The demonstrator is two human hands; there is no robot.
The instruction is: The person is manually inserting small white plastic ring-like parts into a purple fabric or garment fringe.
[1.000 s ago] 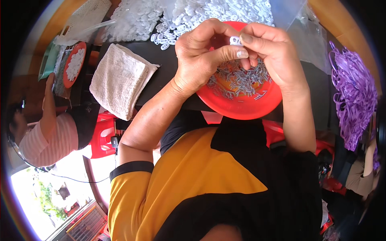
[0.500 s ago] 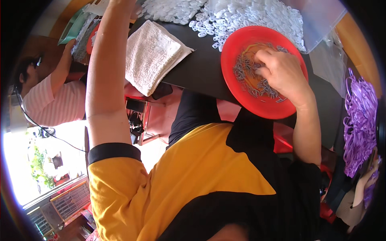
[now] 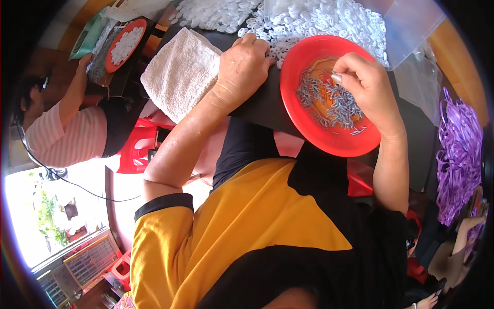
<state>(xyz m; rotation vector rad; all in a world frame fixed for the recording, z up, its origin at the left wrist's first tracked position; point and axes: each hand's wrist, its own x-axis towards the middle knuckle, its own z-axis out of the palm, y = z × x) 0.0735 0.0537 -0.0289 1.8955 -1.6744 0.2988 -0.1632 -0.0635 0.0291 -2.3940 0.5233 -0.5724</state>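
A red plastic bowl (image 3: 293,110) stands at the front of the dark table with a heap of small grey metal pins or screws (image 3: 339,108) in it. My right hand (image 3: 368,90) is over the bowl, thumb and forefinger pinched together; anything between the tips is too small to name. To the bowl's left, my left hand (image 3: 242,69) rests on the table, fingers curled by the near edge of a pile of small white plastic pieces with holes (image 3: 329,23). Whatever its fingers hold is hidden. Under the left wrist's side lies a folded beige towel (image 3: 180,72).
Clear plastic bags (image 3: 417,77) lie right of the bowl. Purple ribbons (image 3: 455,159) hang in a bundle at the far right, near another person's arm. At left, a person in a striped shirt (image 3: 77,134) reaches toward a table with a red tray (image 3: 123,46) of white pieces.
My left hand has come back from the far left to the table beside the white pieces. My right hand has lifted slightly from the grey pins, and the towel has shifted left.
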